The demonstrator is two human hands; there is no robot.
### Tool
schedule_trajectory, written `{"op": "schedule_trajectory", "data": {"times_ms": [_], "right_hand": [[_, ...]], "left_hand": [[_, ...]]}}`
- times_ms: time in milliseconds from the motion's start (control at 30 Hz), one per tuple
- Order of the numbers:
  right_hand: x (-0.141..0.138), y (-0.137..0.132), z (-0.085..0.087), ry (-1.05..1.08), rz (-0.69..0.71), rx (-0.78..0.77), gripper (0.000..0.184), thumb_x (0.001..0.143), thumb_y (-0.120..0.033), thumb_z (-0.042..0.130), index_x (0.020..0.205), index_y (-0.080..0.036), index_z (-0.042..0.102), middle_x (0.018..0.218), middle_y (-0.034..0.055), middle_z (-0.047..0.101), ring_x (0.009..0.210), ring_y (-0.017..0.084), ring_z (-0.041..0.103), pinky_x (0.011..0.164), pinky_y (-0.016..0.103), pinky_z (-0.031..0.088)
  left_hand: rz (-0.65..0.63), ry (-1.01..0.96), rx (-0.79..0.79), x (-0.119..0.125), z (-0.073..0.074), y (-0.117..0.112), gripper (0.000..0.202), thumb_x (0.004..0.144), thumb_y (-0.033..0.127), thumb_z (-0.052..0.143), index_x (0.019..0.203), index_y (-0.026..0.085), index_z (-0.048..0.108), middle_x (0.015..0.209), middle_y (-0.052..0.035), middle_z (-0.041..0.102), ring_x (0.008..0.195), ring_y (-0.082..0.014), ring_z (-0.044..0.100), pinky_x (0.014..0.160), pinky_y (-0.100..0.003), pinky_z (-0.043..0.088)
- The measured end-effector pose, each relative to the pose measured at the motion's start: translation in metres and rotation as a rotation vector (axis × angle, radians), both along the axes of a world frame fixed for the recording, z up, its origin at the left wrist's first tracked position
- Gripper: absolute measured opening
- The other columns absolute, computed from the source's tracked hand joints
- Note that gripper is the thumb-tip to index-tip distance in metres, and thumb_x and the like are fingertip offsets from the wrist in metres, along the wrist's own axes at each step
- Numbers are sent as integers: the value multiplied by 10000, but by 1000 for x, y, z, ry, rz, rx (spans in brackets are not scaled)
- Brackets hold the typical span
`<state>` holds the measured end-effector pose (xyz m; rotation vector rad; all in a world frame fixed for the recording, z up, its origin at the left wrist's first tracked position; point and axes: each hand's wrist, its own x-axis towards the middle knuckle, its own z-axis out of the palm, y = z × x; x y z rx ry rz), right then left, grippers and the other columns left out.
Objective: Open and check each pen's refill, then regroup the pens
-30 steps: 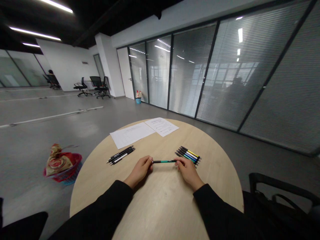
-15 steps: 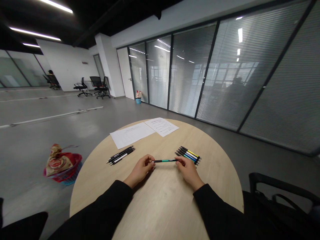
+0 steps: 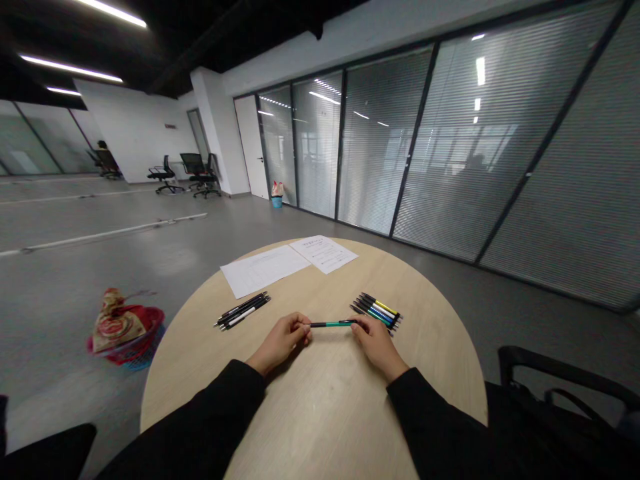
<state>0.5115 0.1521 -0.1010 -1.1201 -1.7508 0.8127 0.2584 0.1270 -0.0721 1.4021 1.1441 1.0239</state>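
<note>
The left hand and right hand each pinch one end of a green-and-black pen, so it spans the gap between them over the round wooden table. A bunch of colored pens lies just past the right hand, and a bunch of dark pens sits off left.

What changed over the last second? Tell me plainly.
The left hand moved slightly rightward, and the green-banded pen shifted with it toward the right hand. Both hands kept hold of the pen. The two groups of pens and the papers stayed as they were.
</note>
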Motion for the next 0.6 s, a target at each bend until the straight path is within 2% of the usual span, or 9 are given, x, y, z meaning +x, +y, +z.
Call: {"op": "schedule_trajectory", "data": {"times_ms": [200, 467, 600], "right_hand": [[-1, 0, -2, 1, 13, -37, 284, 865, -281, 539, 1016, -162, 748, 803, 52, 716, 740, 202, 615, 672, 288, 457], [-4, -7, 6, -96, 110, -12, 274, 857, -202, 542, 1039, -190, 747, 978, 64, 742, 890, 216, 649, 823, 324, 473], [-4, -9, 10, -122, 135, 6, 261, 880, -194, 524, 1016, -191, 746, 955, 64, 740, 910, 217, 654, 838, 323, 467]], "left_hand": [[23, 71, 3, 3, 4, -1, 446, 819, 599, 594, 705, 172, 536, 583, -16, 627, 527, -126, 532, 570, -254, 399], [91, 173, 43, 2, 1, -1, 517, 889, 623, 466, 643, 173, 536, 485, 11, 549, 443, -107, 439, 502, -239, 319], [101, 139, 33, 2, -2, 0, 521, 902, 617, 454, 659, 165, 542, 505, 15, 537, 453, -98, 430, 493, -229, 315]]}}
